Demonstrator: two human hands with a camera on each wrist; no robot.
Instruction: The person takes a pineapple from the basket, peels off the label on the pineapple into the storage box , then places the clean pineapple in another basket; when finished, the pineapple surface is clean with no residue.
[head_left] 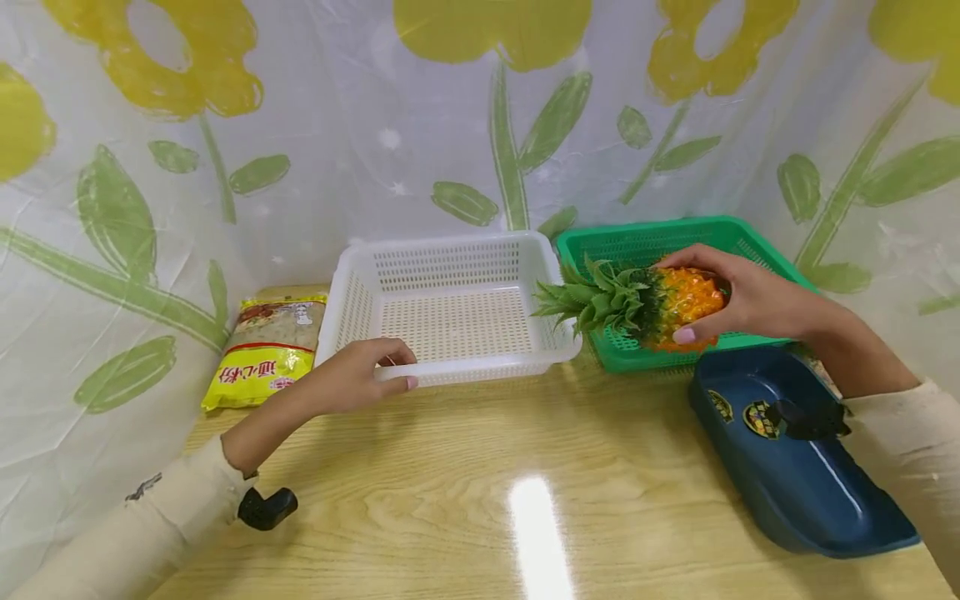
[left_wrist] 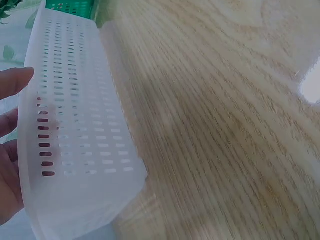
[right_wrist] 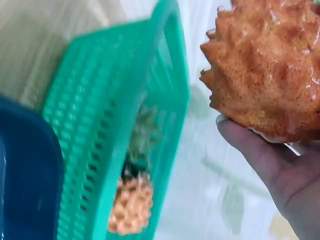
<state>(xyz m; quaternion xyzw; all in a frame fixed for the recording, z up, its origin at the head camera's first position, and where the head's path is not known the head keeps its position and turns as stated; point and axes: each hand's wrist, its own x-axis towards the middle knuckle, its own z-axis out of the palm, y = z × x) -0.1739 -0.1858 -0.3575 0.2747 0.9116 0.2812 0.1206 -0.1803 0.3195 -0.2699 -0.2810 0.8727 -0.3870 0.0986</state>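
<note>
My right hand (head_left: 723, 300) holds an orange and green pineapple (head_left: 686, 304) over the green basket, its leafy crown pointing left past the white basket's rim. In the right wrist view, thumb and palm support the pineapple's spiky orange base (right_wrist: 270, 70). A second, smaller-looking pineapple (right_wrist: 131, 205) lies inside the green basket (right_wrist: 82, 135). My left hand (head_left: 367, 375) grips the front rim of the white perforated basket (head_left: 480, 367), fingers over the inner side. The left wrist view shows that basket's slotted outer wall (left_wrist: 75, 100) beside the hand.
A yellow bag of dry food (head_left: 266, 350) lies left of the white basket. At the right, a dark blue tub (head_left: 795, 475) stands on the wooden table (head_left: 420, 500), partly under my right forearm. A flower-printed curtain (head_left: 322, 142) hangs behind the baskets.
</note>
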